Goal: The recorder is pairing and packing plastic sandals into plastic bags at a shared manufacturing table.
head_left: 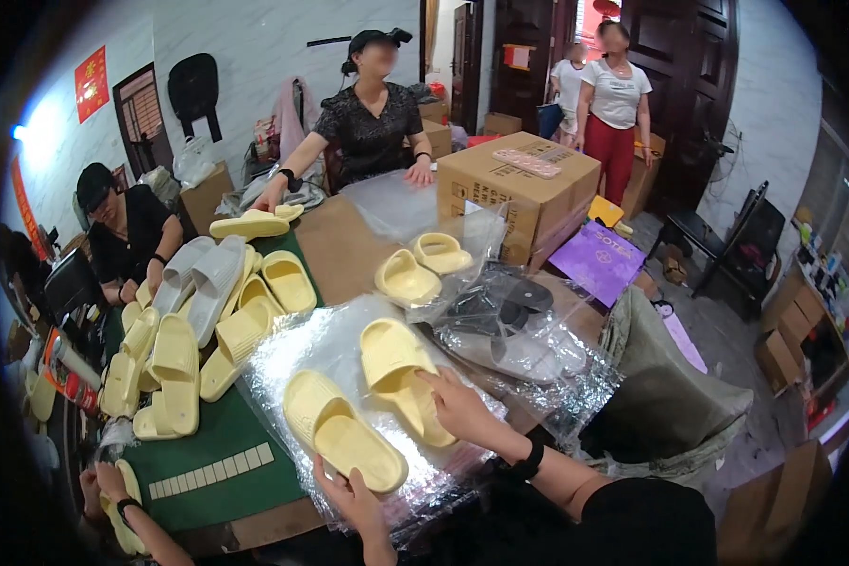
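Note:
Two pale yellow slippers lie side by side on a stack of clear plastic bags (pixel 269 377) in front of me. My left hand (pixel 354 500) grips the near side edge of the left yellow slipper (pixel 344 429). On the right yellow slipper (pixel 396 354), my right hand (pixel 467 410) holds the outer edge near the strap, fingers partly hidden. Beyond them, another yellow pair (pixel 410 274) sits partly in clear plastic. Bagged dark slippers (pixel 500 302) and bagged grey slippers (pixel 538 354) lie to the right of that pair.
Loose yellow slippers (pixel 174 373) and grey slippers (pixel 217 283) pile up left on the green mat (pixel 231 481), near a row of small pale tiles (pixel 212 472). A carton (pixel 519 189) stands at the back, a large sack (pixel 670 377) at right. Co-workers' hands (pixel 108 486) work around the table.

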The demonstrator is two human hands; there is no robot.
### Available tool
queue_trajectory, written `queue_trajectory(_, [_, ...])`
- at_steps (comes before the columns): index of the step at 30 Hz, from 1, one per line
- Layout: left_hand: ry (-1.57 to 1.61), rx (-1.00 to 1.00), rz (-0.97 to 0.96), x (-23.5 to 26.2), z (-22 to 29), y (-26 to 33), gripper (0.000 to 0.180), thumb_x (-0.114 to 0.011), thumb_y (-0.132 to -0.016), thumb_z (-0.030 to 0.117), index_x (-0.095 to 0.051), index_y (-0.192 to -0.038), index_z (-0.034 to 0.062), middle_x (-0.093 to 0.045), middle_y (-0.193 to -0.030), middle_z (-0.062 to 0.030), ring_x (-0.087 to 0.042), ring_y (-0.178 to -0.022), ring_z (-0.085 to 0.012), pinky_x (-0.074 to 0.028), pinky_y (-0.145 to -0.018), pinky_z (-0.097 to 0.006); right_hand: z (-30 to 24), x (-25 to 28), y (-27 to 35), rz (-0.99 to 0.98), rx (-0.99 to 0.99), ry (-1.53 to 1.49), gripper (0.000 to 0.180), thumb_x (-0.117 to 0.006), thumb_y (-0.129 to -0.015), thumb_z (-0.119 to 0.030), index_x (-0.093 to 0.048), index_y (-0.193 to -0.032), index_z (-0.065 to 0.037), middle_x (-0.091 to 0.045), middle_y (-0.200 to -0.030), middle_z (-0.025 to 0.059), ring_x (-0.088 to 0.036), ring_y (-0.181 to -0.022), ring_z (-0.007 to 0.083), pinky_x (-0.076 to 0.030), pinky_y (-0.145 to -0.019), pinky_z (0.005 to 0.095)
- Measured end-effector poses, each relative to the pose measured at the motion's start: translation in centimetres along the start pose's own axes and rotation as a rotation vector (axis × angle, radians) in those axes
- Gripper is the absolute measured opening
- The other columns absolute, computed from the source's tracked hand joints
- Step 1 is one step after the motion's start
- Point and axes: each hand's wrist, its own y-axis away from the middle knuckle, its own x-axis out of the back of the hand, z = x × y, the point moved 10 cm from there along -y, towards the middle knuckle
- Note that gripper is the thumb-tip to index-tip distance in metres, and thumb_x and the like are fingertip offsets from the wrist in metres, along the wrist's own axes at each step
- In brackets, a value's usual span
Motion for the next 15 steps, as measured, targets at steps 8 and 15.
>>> queue_trajectory(8, [-0.417, -0.03, -0.048, -1.8, 1.3, 1.2, 0.057, -0.046, -0.088, -0.003, -0.029, -0.142, -0.0029, -0.047, -0.132, -0.0221, -0.052, -0.117, -0.0278, -0.042, -0.098, -0.036, -0.8, 0.8, 0.2, 0.136, -0.02, -0.018, 0.04, -0.052, -0.087, -0.01, -0.055, -0.127, -0.013, -0.043, -0.132, 0.0254, -0.054, -0.105, 0.0436, -0.046, -0.087, 0.0472])
queue_trajectory(15, [-1.432, -0.272, -0.207, -1.0, 1.4, 2.2, 0.04, -0.053, -0.09, 0.019, -0.054, -0.123, -0.0041, -0.05, -0.13, -0.0235, -0.043, -0.122, -0.0381, -0.03, -0.105, -0.048, -3.0, -1.7, -0.2, -0.119, 0.104, 0.043, 0.033, -0.057, -0.087, -0.026, -0.063, -0.118, -0.014, -0.041, -0.135, 0.0287, -0.038, -0.124, 0.0498, -0.035, -0.1, 0.0545])
